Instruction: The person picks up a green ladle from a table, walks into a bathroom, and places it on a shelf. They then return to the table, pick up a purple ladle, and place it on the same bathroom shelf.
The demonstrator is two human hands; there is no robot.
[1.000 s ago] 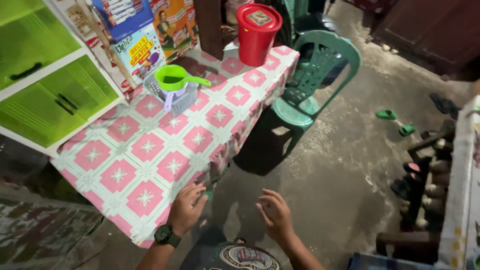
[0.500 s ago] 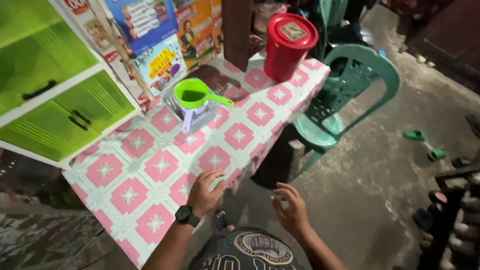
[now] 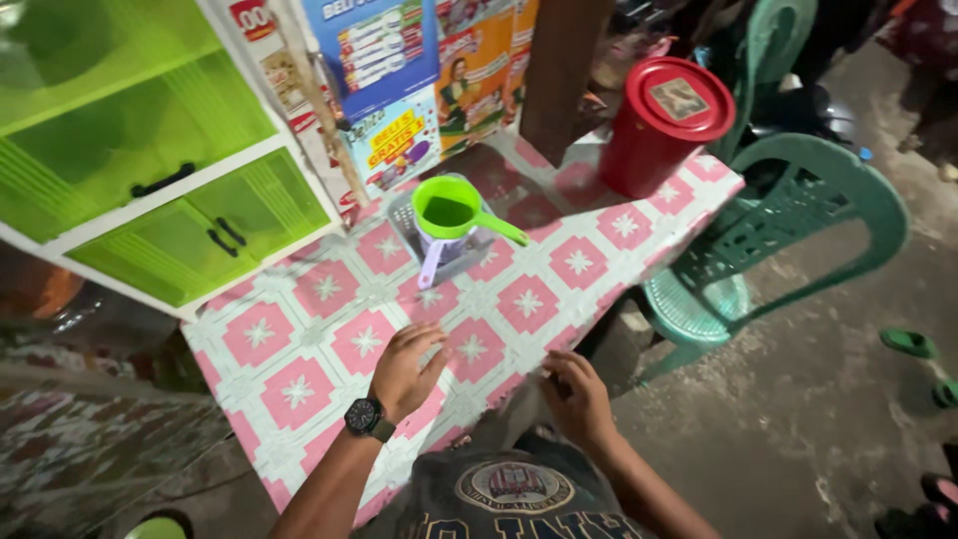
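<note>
Left hand point(image 3: 407, 367) lies flat on the bench point(image 3: 299, 344), lower centre of frame, fingers spread and loosely open, gripping nothing. A black wristwatch point(image 3: 366, 417) is on that wrist. Right hand point(image 3: 577, 397) sits at the bench's near edge, just right of centre, fingers curled inward. Can't tell if it pinches anything; nothing visible in it.

The bench carries a cloth of pink squares with white stars on a pale ground.

Nearest thing to the hands: a green scoop point(image 3: 454, 210) with a long handle, upper centre, sitting in a pale basket point(image 3: 414, 225) with a lilac handle sticking out toward the hands. Well apart from both hands.

Packages and signs:
- Upper centre, behind the basket: a stack of flat printed cartons point(image 3: 419, 80), blue on top and left, orange and yellow to the right, leaning upright against the back. Print is too blurred to make out.
- Upper right: a red round tub point(image 3: 659, 135) with a red lid and a square label in the middle of the lid, standing on the far corner of the bench.

A green cabinet point(image 3: 150, 150) with white frame and black handles fills the upper left, cut off by the frame edge. A green plastic chair point(image 3: 768, 250) stands right of the bench, its seat partly hidden under the bench edge. Green sandals point(image 3: 913, 344) at right edge, cropped.
</note>
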